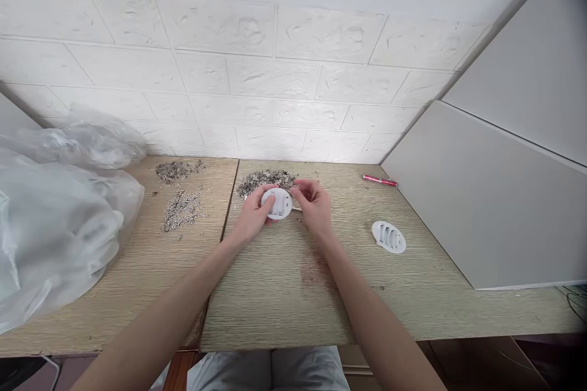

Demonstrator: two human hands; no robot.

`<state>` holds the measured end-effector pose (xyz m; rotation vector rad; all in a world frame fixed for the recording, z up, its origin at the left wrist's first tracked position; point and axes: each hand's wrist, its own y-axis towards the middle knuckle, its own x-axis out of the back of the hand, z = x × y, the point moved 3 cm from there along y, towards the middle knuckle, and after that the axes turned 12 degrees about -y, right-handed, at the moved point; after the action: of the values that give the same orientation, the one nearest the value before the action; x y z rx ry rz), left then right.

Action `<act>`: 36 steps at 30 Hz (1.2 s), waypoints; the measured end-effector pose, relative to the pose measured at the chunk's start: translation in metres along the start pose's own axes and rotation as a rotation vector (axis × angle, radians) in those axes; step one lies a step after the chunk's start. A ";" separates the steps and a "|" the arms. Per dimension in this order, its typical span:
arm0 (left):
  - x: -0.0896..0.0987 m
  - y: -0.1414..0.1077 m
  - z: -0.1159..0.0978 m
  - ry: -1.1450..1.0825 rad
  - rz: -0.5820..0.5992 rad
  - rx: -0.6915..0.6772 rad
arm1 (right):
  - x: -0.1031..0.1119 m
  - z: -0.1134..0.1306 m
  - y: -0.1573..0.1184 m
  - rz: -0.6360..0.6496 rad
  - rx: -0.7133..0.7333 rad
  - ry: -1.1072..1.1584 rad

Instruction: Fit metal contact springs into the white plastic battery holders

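Disc [283, 203], white, grasped in left hand [252, 214]; right hand [318, 208] just beside, fingers curled, any hold unclear. Beyond fingers, metal pieces [265, 179] heaped on wood-grained table [270, 293], then white brick-patterned wall [302, 82].

Tabletop [275, 281]: pale tan woodgrain, reddish-brown smudge [316, 267] near centre. Pen [380, 180] at right: red with silvery bands. Wall [229, 82] up top: white, brick-patterned.

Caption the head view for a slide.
Left hand holds a white disc near the right hand, with small metal parts behind.
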<state>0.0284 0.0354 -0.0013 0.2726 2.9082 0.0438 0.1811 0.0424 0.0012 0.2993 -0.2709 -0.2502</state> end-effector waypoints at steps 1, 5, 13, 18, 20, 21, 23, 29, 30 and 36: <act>0.000 0.000 0.000 -0.002 -0.004 0.002 | 0.000 0.001 0.000 0.000 0.005 0.013; 0.001 0.000 0.001 -0.014 -0.046 0.022 | 0.001 0.008 -0.003 0.016 0.015 -0.019; 0.001 0.001 0.002 -0.011 -0.036 0.034 | 0.000 0.009 -0.003 0.132 0.048 -0.084; 0.001 0.001 0.002 0.059 -0.037 0.029 | 0.000 0.010 -0.004 0.147 0.064 -0.144; 0.001 0.000 0.002 0.078 -0.045 0.022 | 0.001 0.013 -0.004 0.146 0.095 -0.190; 0.002 0.000 0.002 0.083 -0.047 0.019 | 0.001 0.015 -0.005 0.143 0.114 -0.220; 0.002 0.000 0.002 0.086 -0.045 0.018 | 0.000 0.017 -0.005 0.144 0.142 -0.278; 0.001 -0.001 0.002 0.094 -0.052 0.027 | -0.003 0.015 -0.005 0.109 0.144 -0.366; 0.001 -0.001 0.002 0.094 -0.049 0.029 | -0.003 0.014 -0.006 0.097 0.152 -0.385; 0.000 -0.001 0.002 0.106 -0.020 0.014 | -0.004 0.014 -0.006 0.123 0.149 -0.389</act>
<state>0.0291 0.0343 -0.0036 0.2512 3.0172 0.0354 0.1715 0.0341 0.0113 0.3794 -0.6918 -0.1652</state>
